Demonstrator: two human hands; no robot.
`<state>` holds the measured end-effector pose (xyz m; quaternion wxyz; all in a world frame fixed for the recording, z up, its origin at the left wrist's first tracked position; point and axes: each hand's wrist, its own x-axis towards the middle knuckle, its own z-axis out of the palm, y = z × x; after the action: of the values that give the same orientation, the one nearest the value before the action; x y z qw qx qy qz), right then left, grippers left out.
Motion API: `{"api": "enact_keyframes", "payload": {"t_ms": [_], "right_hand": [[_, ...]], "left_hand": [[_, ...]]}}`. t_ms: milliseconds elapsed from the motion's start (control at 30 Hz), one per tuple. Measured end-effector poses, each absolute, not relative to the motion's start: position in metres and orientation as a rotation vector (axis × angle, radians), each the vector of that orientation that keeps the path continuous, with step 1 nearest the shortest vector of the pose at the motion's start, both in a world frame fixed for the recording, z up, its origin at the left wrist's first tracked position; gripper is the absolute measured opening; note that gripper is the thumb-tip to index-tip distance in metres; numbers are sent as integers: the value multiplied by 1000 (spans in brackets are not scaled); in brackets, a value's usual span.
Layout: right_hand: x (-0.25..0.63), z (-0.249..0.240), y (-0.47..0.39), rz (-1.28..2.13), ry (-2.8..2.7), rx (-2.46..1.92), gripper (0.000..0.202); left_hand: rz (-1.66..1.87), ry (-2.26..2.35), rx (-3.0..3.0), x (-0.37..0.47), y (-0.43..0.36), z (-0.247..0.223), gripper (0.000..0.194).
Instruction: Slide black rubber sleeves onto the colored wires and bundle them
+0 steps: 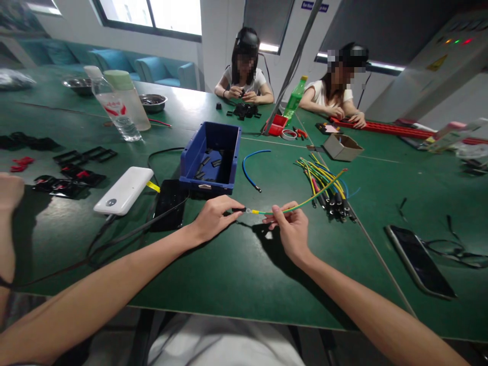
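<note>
My left hand [214,217] pinches a small black sleeve [239,209] between thumb and fingers. Close to its right end is the ring terminal of a yellow-green wire [314,198]. My right hand [290,229] holds that wire near the terminal, and its free end curves up to the right. Behind my hands stands a blue bin [209,160] with small black pieces inside. A short blue wire [247,173] with a lug lies right of the bin. Farther right is a bundle of yellow-green wires [324,183] with black-sleeved lugs.
On the left are a white power bank [125,190], a black phone [169,206], cables, black frames and bottles [120,114]. Another phone [419,259] and glasses lie at the right. Two people sit across the green table [213,284]. Someone's arm shows at the left edge.
</note>
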<state>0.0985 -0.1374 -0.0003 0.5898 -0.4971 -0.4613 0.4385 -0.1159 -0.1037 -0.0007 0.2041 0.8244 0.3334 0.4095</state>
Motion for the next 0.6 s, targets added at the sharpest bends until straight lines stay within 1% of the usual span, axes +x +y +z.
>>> {"api": "enact_keyframes", "payload": {"t_ms": [433, 600], "right_hand": [[103, -1, -136, 1033, -1155, -1148, 32], [110, -3, -139, 854, -1374, -1141, 28]], "left_hand": [[1002, 948, 2204, -114, -103, 2, 16], [940, 969, 2193, -113, -105, 3, 16]]}}
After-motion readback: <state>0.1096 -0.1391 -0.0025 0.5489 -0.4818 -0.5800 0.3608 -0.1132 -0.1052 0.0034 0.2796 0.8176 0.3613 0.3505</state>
